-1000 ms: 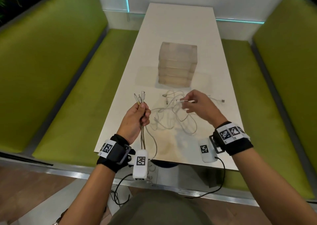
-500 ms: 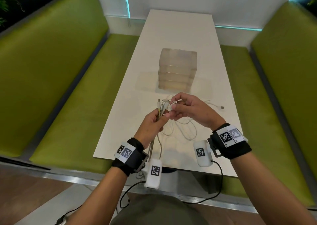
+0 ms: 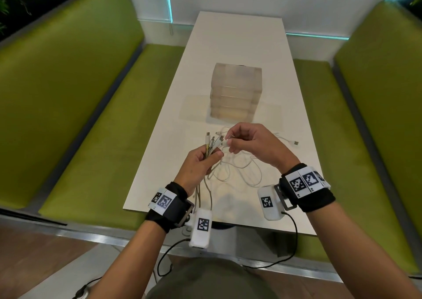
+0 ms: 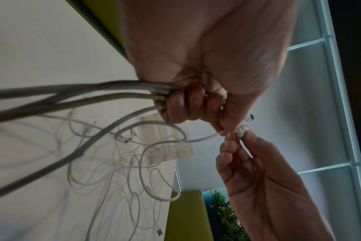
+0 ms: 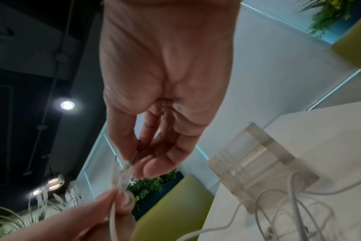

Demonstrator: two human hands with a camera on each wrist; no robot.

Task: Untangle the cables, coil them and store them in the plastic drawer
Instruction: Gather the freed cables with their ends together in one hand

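Right now both hands hover above the near end of the white table (image 3: 239,47), close together. The left hand (image 3: 196,166) is clenched around a bundle of cables (image 3: 209,148), their plug ends fanning up out of the fist while the strands trail down past the wrist; in the left wrist view the curled fingers (image 4: 175,106) wrap several grey and white strands. The right hand (image 3: 255,145) pinches a white connector (image 3: 225,143) between thumb and fingertips, just beside the left thumb. In the right wrist view that connector (image 5: 124,172) sits between the thumb and forefinger, and the left thumb and finger grip the cable right below it.

Beneath the hands, a loose tangle of white cables (image 3: 239,171) lies on the tabletop, with 1 plug end (image 3: 295,142) stretched out to the right. Just beyond the tangle stands the plastic drawer (image 3: 236,93), a translucent unit of stacked compartments, all pushed in as far as I can see. Green benches (image 3: 80,116) run along both sides of the table.
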